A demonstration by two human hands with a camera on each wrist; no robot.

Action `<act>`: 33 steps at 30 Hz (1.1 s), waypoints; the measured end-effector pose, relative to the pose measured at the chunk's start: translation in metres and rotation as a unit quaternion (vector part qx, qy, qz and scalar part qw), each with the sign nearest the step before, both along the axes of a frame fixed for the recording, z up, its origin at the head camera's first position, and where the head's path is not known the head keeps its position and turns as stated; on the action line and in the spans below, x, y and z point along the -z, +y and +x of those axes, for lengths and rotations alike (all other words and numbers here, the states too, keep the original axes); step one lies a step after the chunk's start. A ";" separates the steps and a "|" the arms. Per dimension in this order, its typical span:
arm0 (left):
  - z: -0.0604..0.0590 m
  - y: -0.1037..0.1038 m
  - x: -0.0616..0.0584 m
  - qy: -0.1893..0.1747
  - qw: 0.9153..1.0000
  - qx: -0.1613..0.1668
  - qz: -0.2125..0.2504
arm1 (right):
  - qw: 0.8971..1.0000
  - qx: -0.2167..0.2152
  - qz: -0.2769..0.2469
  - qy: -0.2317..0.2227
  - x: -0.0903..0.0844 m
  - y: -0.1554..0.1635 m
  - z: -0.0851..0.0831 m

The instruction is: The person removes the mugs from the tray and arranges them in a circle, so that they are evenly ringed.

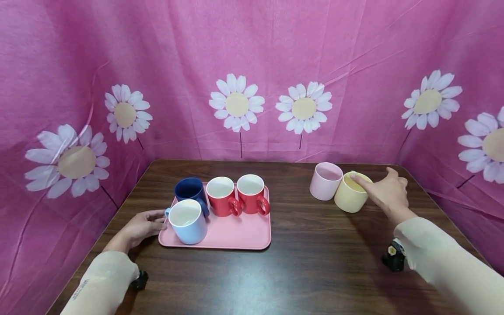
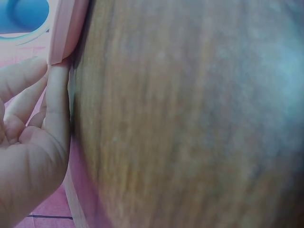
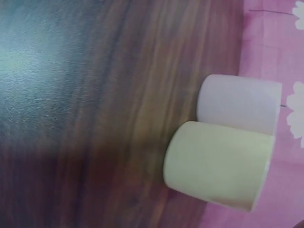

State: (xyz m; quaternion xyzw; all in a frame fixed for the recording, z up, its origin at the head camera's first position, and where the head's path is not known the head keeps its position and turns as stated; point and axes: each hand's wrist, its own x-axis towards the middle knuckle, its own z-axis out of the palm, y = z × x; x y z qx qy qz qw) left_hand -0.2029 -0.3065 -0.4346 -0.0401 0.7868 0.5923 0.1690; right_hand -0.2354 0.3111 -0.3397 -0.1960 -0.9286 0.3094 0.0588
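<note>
Step in hand, as I judge it: I am reaching my right hand (image 1: 387, 192) for the yellow cup (image 1: 350, 192), approx. at first contact. My index finger (image 1: 360, 180) is extending over the cup's rim; remaining fingers are loosely curled and gripping nothing. Whether the fingertip is touching the rim, I cannot tell.

Location, ref. the pink tray (image 1: 236, 236): the yellow cup is standing upright on the wooden table (image 1: 299, 271), well apart to the tray's right, touching or just beside a pale pink cup (image 1: 325, 180) on the tray-facing side.

My left hand (image 1: 143, 225) is resting on the table at the tray's left edge, fingers relaxed against it, no grasp.

Next move, est.: closing thumb and fingers round the cup wall w/o knocking the pink neighbour.

Appearance: pale yellow, matte, plain cylinder, no handle showing; contents not visible.
</note>
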 end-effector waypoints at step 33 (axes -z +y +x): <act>0.002 0.002 -0.003 -0.001 1.000 0.001 -0.014 | 0.969 -0.226 0.093 0.043 -0.035 -0.110 -0.006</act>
